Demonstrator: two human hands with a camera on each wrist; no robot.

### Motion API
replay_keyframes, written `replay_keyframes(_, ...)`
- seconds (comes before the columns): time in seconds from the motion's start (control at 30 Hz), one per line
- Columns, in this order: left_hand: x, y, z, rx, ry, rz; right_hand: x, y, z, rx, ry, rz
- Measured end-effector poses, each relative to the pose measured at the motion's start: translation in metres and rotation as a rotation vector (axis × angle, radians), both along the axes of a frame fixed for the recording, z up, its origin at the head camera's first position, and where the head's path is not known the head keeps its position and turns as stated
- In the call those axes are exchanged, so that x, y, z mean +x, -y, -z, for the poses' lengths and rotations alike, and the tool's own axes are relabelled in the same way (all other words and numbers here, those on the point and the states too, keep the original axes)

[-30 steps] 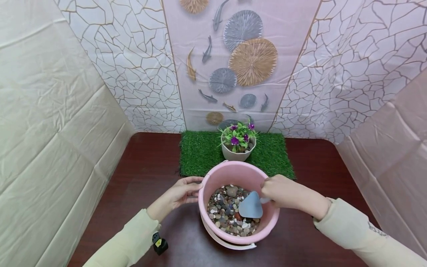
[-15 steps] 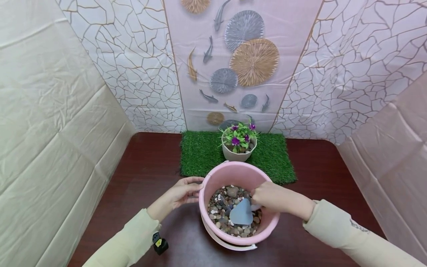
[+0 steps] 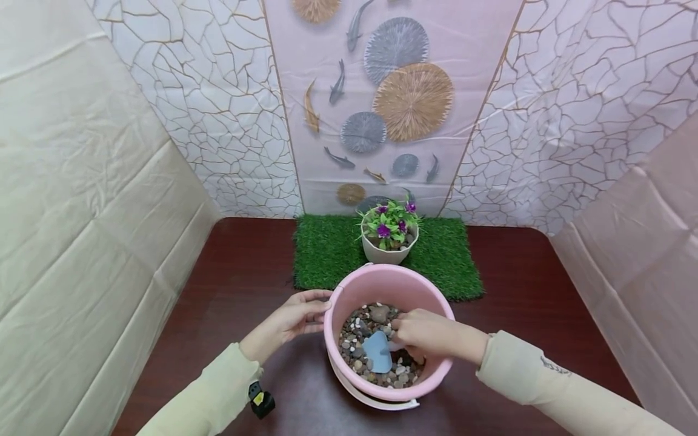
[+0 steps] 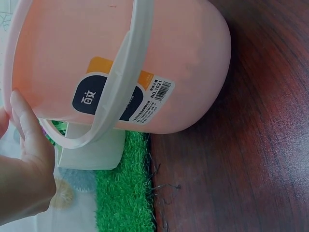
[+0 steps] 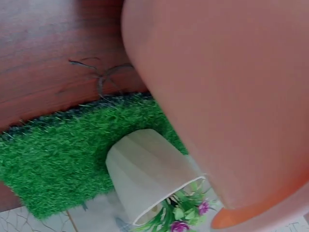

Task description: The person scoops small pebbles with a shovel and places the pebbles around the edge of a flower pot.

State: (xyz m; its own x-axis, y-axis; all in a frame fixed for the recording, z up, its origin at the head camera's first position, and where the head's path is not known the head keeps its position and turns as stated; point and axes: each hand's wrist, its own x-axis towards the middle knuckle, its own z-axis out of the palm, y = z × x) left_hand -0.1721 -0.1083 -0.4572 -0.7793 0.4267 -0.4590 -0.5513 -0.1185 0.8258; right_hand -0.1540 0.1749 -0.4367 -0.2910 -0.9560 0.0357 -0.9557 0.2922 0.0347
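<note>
A pink bucket [image 3: 394, 277] stands on the dark wooden table, its lower part filled with pebbles [image 3: 357, 354] of mixed sizes and colours. My right hand [image 3: 428, 333] reaches inside it and grips a small blue-grey shovel [image 3: 377, 352] by the pale handle. The blade lies low among the stones, pointing left. At the bucket's left rim, my left hand [image 3: 297, 315] rests its fairly straight fingers against the outside. In the left wrist view that hand [image 4: 29, 159] touches the rim near the white bucket handle [image 4: 123, 72]. The right wrist view shows only the bucket's outer wall [image 5: 231, 96].
Behind the bucket, a white flowerpot [image 3: 384, 253] with purple flowers stands on a green grass mat [image 3: 327, 254]. Patterned and beige cloth walls [image 3: 109, 242] enclose the table [image 3: 245, 254] at the back and sides. A black device [image 3: 262, 401] hangs at the left wrist.
My right hand has moved left and deeper into the bucket, carrying the shovel from the right side down toward the middle of the pebbles. The left hand and bucket stay in place.
</note>
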Motion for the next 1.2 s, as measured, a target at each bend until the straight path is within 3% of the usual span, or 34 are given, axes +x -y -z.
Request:
replay_keyframes(0.27,0.000,0.000,0.003,0.009,-0.009,0.005,-0.004,-0.005,-0.001,-0.001,0.075,0.005)
replay_keyframes(0.47,0.000,0.001,0.003,0.017,-0.013,0.002,-0.007,-0.007,-0.005,-0.053,0.061,-0.012)
replay_keyframes(0.67,-0.001,0.001,0.003,0.005,-0.005,-0.007,-0.009,-0.009,-0.006,-0.083,0.061,0.026)
replay_keyframes(0.97,-0.001,0.001,0.004,0.014,-0.017,0.001,-0.015,-0.016,-0.012,-0.156,0.126,0.070)
replay_keyframes(1.2,0.000,0.001,0.004,0.010,-0.022,-0.007,-0.018,-0.018,-0.013,-0.150,0.127,0.103)
